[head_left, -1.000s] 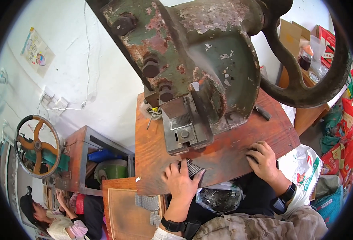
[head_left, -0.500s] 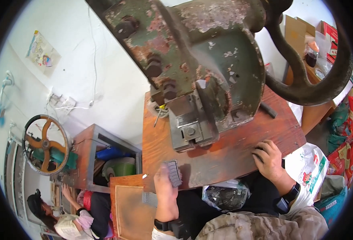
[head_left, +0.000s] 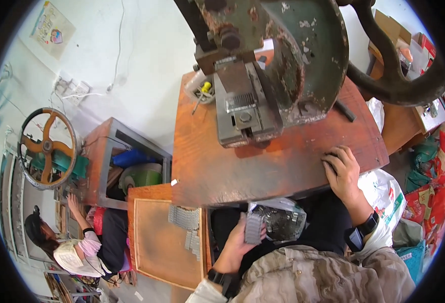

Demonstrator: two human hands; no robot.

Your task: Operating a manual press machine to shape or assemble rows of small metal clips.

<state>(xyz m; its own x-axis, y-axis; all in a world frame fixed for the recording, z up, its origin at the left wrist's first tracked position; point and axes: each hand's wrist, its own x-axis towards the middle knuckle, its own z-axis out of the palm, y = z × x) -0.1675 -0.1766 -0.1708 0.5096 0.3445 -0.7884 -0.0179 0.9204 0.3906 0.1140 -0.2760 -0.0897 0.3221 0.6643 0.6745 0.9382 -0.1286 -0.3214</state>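
Down over my lap, my left hand is closed round a small block of grey metal pieces, its ridged face turned up. Right beside it, a clear plastic bag of dark small pieces sits between my legs. My right hand lies with loosely bent fingers on the wooden bench top near its right edge, holding nothing visible. Above the bench looms a worn green hand press. A ridged grey piece rests on its steel die block.
At left, a wooden tray holds rows of grey metal pieces. A clear container with a yellow-handled tool stands behind the die block. A dark rod lies to its right. Further left, another person works near a spoked wheel.
My left hand has moved right and down with the block, from the bench's front edge to the bag. The view has shifted, showing more of the tray. My right hand stays on the bench.
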